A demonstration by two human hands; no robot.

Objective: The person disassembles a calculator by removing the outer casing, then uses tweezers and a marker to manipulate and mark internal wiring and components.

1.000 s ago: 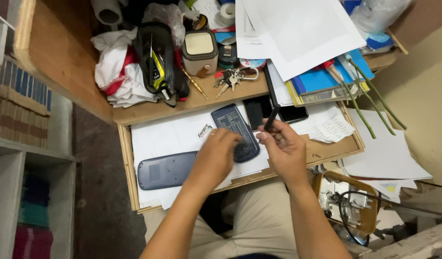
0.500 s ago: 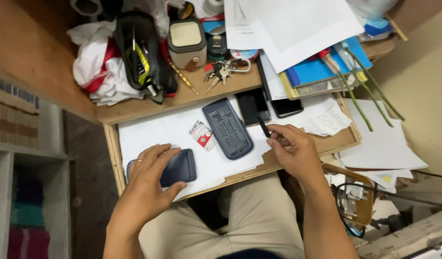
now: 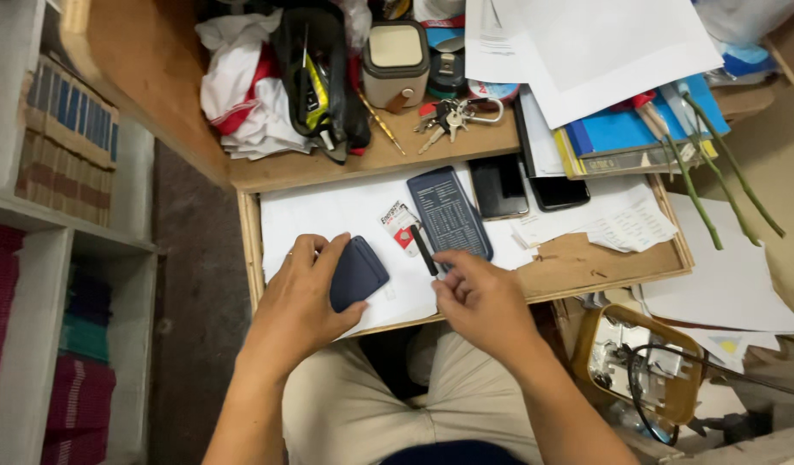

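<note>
On the paper-lined pull-out wooden tray (image 3: 586,263), the dark flat calculator cover (image 3: 356,273) lies left, under the left hand (image 3: 298,301). The dark blue calculator (image 3: 448,213) lies right of it, two black phones (image 3: 526,182) farther right. The bunch of keys (image 3: 453,114) sits behind on the table (image 3: 328,164).

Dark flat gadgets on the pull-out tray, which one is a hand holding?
The dark blue case at the tray's left, gripped by the left hand. The calculator and two black phones lie free farther back.
</note>
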